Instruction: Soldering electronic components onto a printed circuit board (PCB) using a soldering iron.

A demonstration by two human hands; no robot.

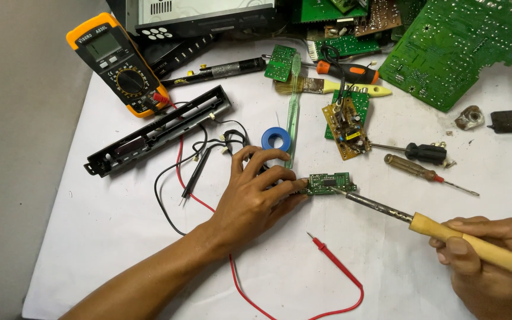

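My left hand (256, 198) rests on the white table, its fingertips pinching the left end of a small green circuit board (330, 183). My right hand (487, 264) at the lower right grips the yellow wooden handle of a soldering iron (445, 228). The iron's metal shaft slants up-left and its tip touches the small board's right part. A blue tape roll (276, 139) lies just beyond my left fingers.
A yellow multimeter (117, 62) with red probe (334, 261) and black probe (195, 175) leads, a black plastic panel (158, 130), screwdrivers (428, 173), a brown circuit board (345, 127), a brush (327, 87), a green toothbrush (293, 112) and large green boards (457, 44) crowd the table's far half.
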